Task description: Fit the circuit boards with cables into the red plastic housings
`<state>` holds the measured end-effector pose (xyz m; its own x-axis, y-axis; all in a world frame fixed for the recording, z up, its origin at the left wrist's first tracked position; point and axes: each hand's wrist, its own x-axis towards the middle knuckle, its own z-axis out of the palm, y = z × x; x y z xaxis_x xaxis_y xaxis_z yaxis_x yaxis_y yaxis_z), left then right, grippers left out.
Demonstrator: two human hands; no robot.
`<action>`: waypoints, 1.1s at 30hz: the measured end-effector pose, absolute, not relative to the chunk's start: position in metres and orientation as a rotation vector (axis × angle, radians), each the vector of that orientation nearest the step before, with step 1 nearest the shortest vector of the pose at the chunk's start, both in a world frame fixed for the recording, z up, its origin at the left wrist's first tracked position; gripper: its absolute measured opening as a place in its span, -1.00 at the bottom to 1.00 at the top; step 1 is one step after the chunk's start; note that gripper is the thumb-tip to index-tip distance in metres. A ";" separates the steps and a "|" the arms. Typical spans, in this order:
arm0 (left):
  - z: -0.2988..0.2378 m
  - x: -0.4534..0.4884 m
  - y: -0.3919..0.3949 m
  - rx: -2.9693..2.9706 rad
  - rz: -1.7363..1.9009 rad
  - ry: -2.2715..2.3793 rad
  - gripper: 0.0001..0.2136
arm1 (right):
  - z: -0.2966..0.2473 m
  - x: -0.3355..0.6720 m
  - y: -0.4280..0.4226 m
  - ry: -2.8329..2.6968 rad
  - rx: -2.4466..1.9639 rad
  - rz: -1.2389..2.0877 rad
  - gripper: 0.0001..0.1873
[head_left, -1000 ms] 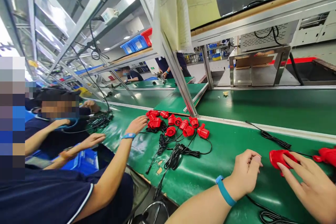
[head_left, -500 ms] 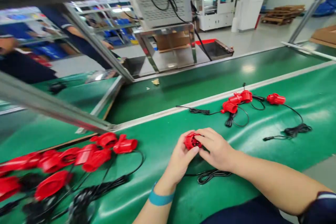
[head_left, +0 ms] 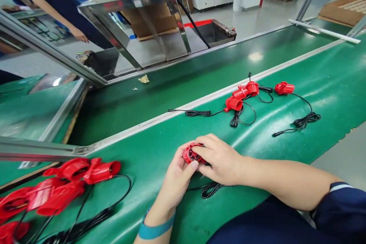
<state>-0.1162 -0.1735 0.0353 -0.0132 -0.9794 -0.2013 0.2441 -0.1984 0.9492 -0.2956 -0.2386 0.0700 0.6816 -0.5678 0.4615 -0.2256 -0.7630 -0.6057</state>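
Note:
Both of my hands close round one small red plastic part (head_left: 192, 154) just above the green conveyor belt (head_left: 328, 84). My left hand (head_left: 177, 179), with a blue wristband, pinches it from the left and below. My right hand (head_left: 220, 158) covers it from the right with curled fingers. The part's coiled black cable (head_left: 213, 189) lies on the belt under my right wrist. Much of the part is hidden by my fingers.
A pile of red parts with black cables (head_left: 71, 177) lies at the lower left. Three more red parts with cables (head_left: 246, 93) lie further along the belt to the right. A metal frame post (head_left: 48, 49), a steel stand (head_left: 137, 15) and another person's arm (head_left: 54, 15) are behind.
The view swung right from the co-workers and the pile to my own hands. My hands came together on the red part and now hold it; the pile has slid to the lower left.

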 end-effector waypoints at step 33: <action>0.041 -0.117 -0.175 1.162 -1.484 -0.898 -0.34 | 0.076 -0.303 -0.229 0.580 -2.378 -0.883 -0.58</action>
<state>-0.1168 -0.1754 0.0412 -0.0310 -0.9756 -0.2175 0.2602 -0.2179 0.9406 -0.3026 -0.2292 0.0764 0.6937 -0.5530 0.4615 -0.2042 -0.7655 -0.6102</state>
